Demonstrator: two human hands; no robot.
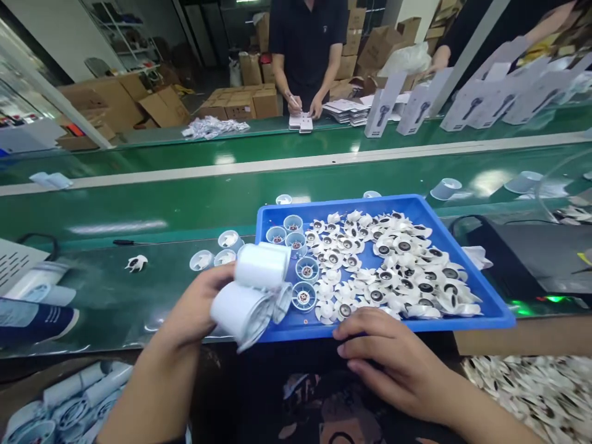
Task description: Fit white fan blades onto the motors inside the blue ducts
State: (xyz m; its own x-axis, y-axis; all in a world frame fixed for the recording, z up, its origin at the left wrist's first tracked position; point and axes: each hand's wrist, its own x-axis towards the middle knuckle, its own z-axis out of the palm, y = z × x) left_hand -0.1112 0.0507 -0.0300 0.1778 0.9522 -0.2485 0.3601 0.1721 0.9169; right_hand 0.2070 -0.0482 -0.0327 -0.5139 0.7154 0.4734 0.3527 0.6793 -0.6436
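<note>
My left hand (192,311) grips a few pale-blue round plastic housings (262,265) over the left front corner of a blue tray (490,314). How its fingertips sit behind them is hidden. At the tray's front rim, my right hand (388,364) is bent with its fingers apart, nothing in it. Inside the tray, several more housings (304,296) stand along the left, motors showing within. White fan impellers (407,265) with dark hubs are heaped over the rest. Some housings (202,260) with white impellers inside stand left of the tray.
A lone impeller (136,263) and a screwdriver (124,242) lie on the left. Below are a bin of housings (74,401) and a pile of impellers (531,394). Across the green conveyor (185,203), a person (308,55) writes on small boxes; white cartons (383,108) stand nearby.
</note>
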